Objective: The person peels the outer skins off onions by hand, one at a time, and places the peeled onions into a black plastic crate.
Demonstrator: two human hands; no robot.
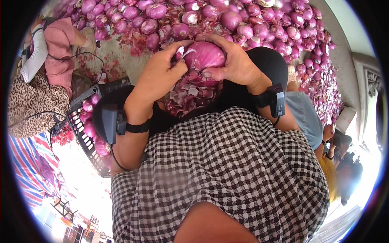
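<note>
A large red onion [207,57] is held up between my two hands, above my lap. My left hand [164,71] grips its left side, with the thumb bent in against it. A pale, curled strip [182,52] stands out by that thumb; it looks like loose onion skin. My right hand [238,62] is wrapped around the right side, thumb across the lower front and fingers over the top. Torn skin hangs at the onion's lower part. Directly below lie many loose onion skins [194,95], between my knees.
A wide heap of red onions [231,20] covers the floor ahead and to the right. At my left stands a black plastic crate [88,145] holding several onions [89,128]. People sit close on both sides: a leopard-print garment [39,103] left, a blue-clad leg [302,114] right.
</note>
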